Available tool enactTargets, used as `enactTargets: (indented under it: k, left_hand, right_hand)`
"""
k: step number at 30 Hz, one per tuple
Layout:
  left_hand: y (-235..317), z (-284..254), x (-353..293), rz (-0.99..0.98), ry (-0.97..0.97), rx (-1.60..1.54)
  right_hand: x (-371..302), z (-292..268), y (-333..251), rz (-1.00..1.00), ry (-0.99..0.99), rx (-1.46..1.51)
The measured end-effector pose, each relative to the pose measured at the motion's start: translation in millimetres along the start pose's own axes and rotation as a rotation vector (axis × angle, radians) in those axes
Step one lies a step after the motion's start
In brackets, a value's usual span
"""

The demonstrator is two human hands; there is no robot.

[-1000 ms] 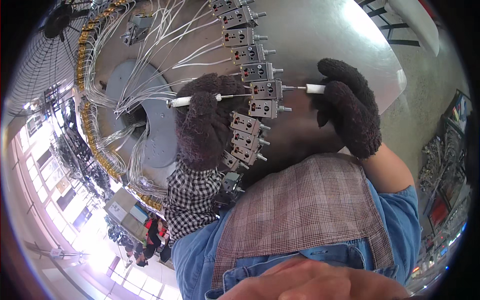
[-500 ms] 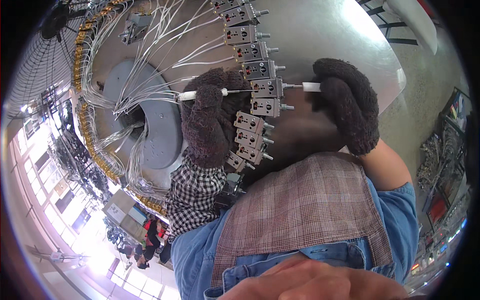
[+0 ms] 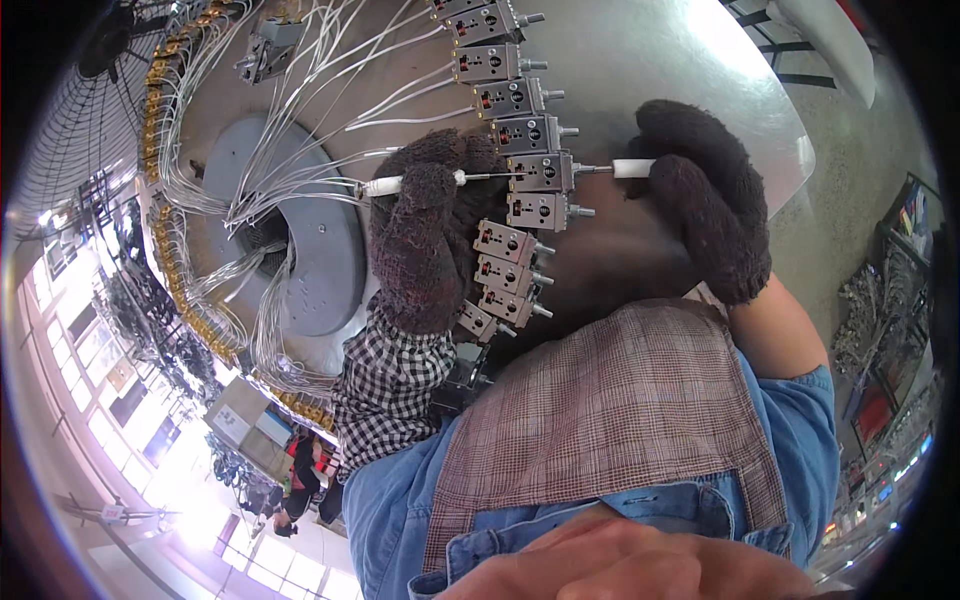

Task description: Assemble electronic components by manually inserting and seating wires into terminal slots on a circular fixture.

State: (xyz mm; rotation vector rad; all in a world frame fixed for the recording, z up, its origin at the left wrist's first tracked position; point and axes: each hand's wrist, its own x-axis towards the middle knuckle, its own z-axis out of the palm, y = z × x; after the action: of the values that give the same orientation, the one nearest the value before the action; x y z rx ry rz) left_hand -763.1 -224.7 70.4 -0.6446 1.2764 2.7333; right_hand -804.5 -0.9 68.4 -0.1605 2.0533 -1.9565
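Observation:
My left hand (image 3: 420, 235), in a dark knitted glove, is closed around a white-handled probe (image 3: 384, 187). Its thin metal tip reaches right, onto the face of a small metal control box (image 3: 536, 173) with a threaded shaft. At that shaft's end is a second white-handled tool (image 3: 632, 168), gripped between the thumb and fingers of my gloved right hand (image 3: 708, 200). Whether its metal tip enters the shaft is too small to tell. More such boxes stand in a curved row, with another box (image 3: 538, 211) just below the probed one.
White wires run from the far boxes to a grey oval plate (image 3: 325, 235) with a central opening. Brass-coloured fittings (image 3: 165, 240) line the left rim of the metal table (image 3: 640, 60). A loose metal part (image 3: 268, 50) lies at the far left. A fan (image 3: 95, 100) stands beyond.
My right hand and its tool have shifted slightly right and up. The boxes and the left hand's probe sit slightly further right in view. Both hands keep their grip.

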Motion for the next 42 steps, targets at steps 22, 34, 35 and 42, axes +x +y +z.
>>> enactTargets:
  k: [22, 34, 35, 42]
  left_hand:
    - [-3, -9, 4, 0.015, -0.023, 0.063]
    - [6, -1, 1, -0.081, -0.090, 0.013]
    - [4, -2, 1, -0.080, -0.091, 0.013]
    - [-1, -8, 5, -0.044, -0.067, 0.036]
  right_hand:
    - [-5, 5, 7, 0.078, 0.037, 0.191]
    - [-3, 0, 0, 0.162, -0.039, 0.220]
    - [-2, 1, -1, 0.157, -0.029, 0.199]
    - [0, 0, 15, -0.280, -0.008, -0.309]
